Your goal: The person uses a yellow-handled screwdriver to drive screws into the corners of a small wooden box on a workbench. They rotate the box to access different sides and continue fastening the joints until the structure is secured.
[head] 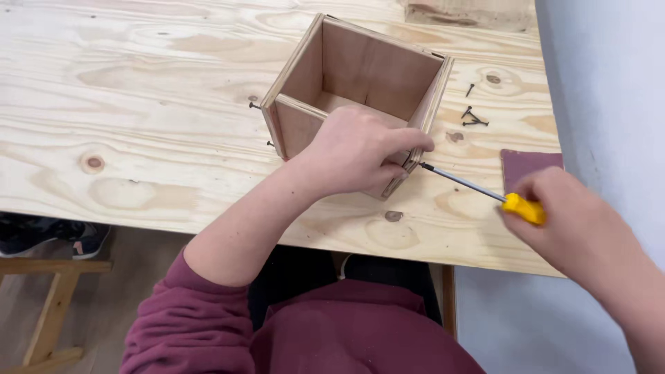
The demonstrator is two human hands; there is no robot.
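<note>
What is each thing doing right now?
Wooden box: open on top, standing on the table, screws half out of its side.
Left hand: gripping the box corner.
Right hand: holding the screwdriver.
Screwdriver: tip against the box corner.
Loose screws: lying on the table.

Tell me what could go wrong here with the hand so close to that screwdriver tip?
The screwdriver tip meets the wooden box right beside the left hand; a slip could jab a finger. Screws protrude from the box's left side and could scratch. The loose screws lie near the plywood table's edge and might roll off.
</note>
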